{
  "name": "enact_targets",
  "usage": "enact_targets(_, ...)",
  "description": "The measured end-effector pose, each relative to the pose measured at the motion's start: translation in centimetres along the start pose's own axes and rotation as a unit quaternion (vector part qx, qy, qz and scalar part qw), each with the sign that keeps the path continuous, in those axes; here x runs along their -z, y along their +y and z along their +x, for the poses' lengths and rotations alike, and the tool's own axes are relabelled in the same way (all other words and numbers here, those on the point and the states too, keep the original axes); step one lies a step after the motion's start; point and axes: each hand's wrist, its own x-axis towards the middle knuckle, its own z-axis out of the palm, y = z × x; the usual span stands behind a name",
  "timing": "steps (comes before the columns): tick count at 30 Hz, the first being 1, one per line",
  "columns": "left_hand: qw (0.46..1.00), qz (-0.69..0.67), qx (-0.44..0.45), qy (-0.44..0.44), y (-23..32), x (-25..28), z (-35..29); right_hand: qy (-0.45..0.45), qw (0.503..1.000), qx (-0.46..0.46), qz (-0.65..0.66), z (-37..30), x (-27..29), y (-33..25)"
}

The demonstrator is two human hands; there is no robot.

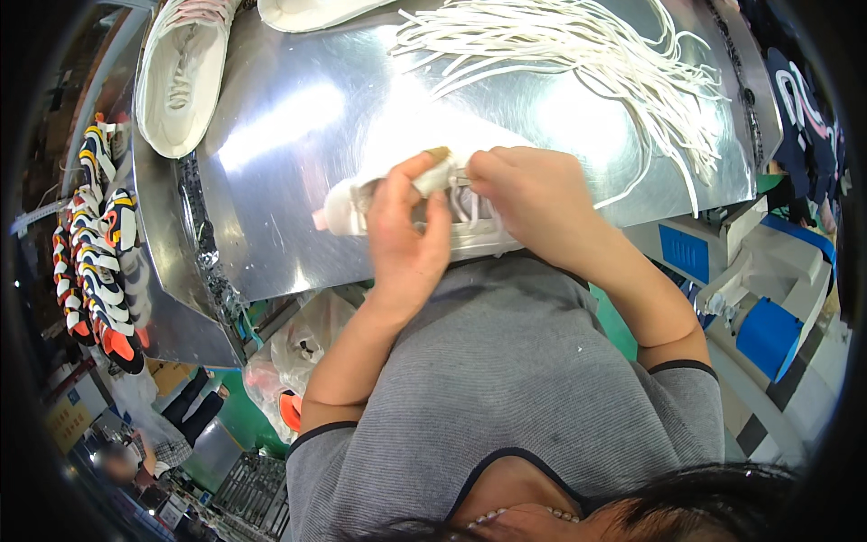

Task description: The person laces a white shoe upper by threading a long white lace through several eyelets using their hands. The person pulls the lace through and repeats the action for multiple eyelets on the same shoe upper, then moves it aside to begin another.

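Observation:
A white sneaker (343,210) lies on its side at the near edge of a metal worktop, heel to the left and laced front to the right. My left hand (406,230) grips it at the ankle opening, with finger and thumb curled around the tongue area; one fingertip wears a yellowish cover. My right hand (528,194) is closed in a pinch over the eyelets, on a white shoelace (471,208) whose gripped part is mostly hidden by the fingers. The sneaker's toe is partly behind the right hand.
Loose white laces (578,45) are heaped at the back right of the shiny worktop (271,217). Another white shoe (181,90) stands at the back left. Multicoloured shoes (95,262) hang stacked at far left. A grey-and-blue machine (768,298) is at right; a person (163,447) is at lower left.

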Motion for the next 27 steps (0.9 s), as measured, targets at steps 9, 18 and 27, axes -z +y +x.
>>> enact_targets(9, 0.975, -0.182, 0.129, 0.009, 0.8, 0.0, 1.3, 0.036, 0.992, -0.085, 0.083, -0.2, 1.8, 0.5)
enact_targets(18, 0.985, -0.092, 0.143, -0.013, 0.6, 0.6, 3.3, 0.074, 0.944, -0.291, 0.134, -5.6, 2.3, 1.5)
enact_targets(27, 0.933, 0.316, -0.145, -0.098, 2.0, -0.4, 1.1, 0.005, 0.924, -0.288, 0.253, -5.8, -1.9, 1.8)
